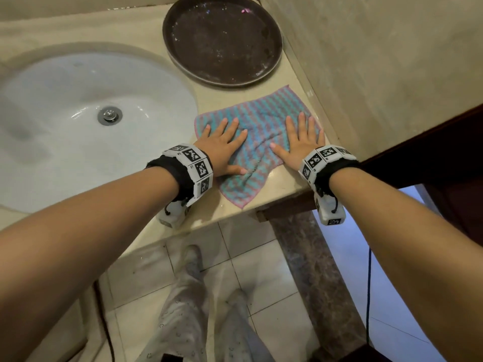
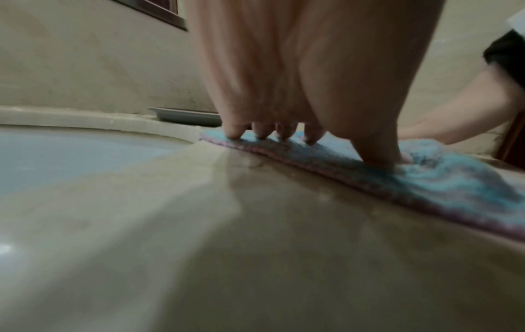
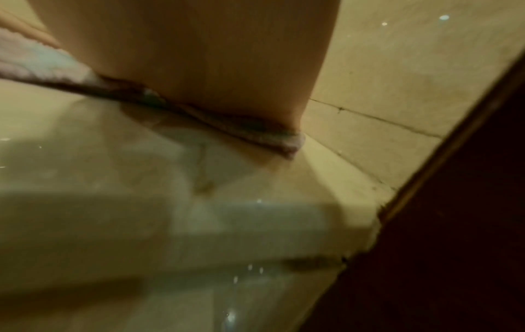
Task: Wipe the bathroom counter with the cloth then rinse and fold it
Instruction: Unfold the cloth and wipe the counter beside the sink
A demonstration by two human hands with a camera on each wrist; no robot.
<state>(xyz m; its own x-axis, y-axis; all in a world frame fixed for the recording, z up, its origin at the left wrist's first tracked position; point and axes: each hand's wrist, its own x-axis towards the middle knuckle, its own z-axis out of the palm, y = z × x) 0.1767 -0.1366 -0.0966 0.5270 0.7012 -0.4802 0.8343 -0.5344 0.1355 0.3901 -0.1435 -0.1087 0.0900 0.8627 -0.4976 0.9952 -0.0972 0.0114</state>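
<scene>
Flat hands, left [image 1: 225, 145] and right [image 1: 300, 138], press the rumpled blue-pink striped cloth [image 1: 257, 121].

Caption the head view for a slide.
Left hand and right hand press the striped cloth flat on the counter beside the sink.

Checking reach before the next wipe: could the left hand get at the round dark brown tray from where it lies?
Probably yes. The left hand lies flat on the striped blue and pink cloth, and only bare beige counter separates the cloth from the round dark brown tray beyond.
</scene>
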